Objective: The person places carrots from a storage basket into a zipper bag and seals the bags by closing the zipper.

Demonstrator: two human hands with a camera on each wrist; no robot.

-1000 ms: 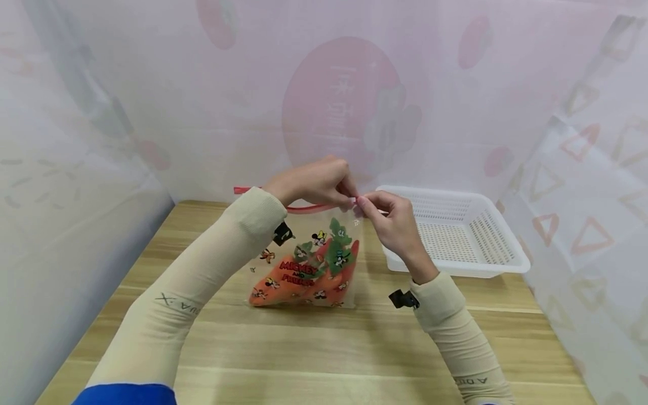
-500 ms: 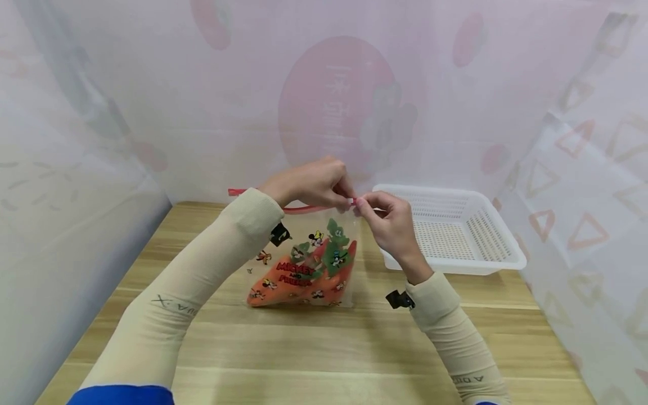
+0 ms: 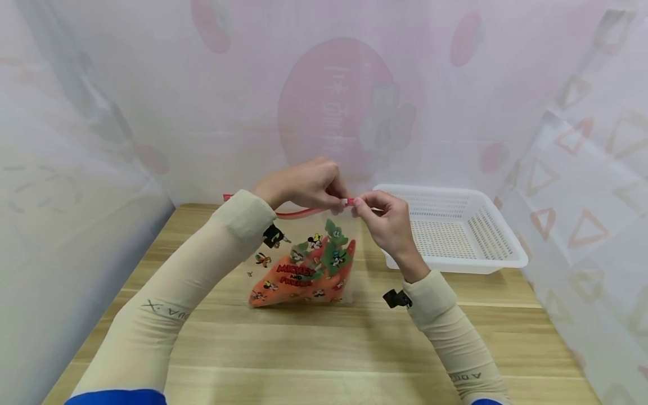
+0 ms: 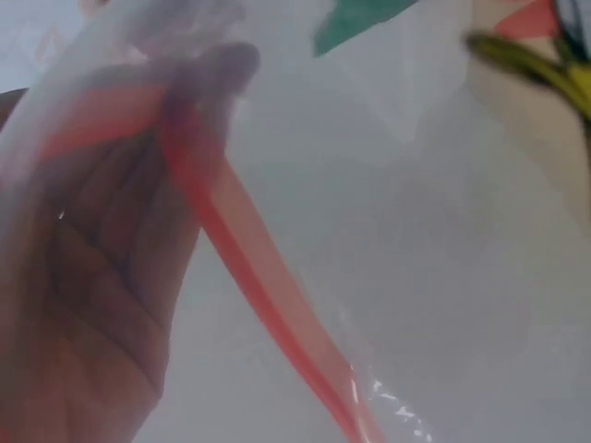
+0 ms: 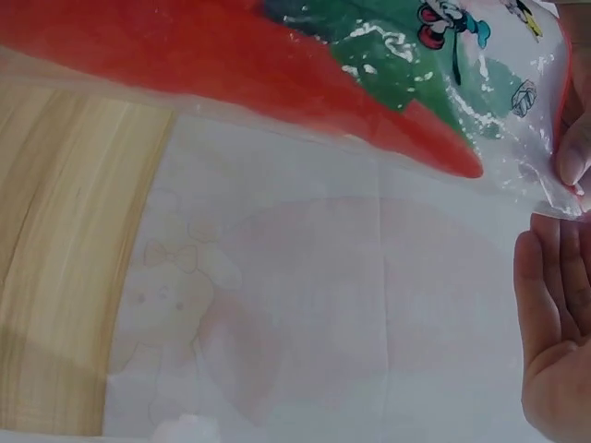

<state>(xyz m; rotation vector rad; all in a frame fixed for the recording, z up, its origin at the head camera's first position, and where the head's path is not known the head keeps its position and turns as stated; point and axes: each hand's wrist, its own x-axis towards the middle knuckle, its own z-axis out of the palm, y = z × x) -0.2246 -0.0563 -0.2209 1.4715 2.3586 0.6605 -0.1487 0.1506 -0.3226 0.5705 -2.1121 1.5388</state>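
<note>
A clear zip bag printed with cartoon characters stands on the wooden table. Inside it lie orange-red tapered pieces and green leafy pieces. Along its top runs a red zip strip, partly covered by my left hand. My left hand pinches the strip at a small pale slider near the right end. Just to the right, my right hand pinches the strip's end between thumb and forefinger. Through the film in the left wrist view, my left fingers hold the strip.
At the back right, close behind my right hand, stands a white perforated plastic basket. The wooden table is enclosed by printed fabric walls at the back and both sides.
My left hand has slid a little left along the zip strip, with the slider beside its fingertips. A short stretch of red strip now shows between the hands. My right hand keeps its pinch.
</note>
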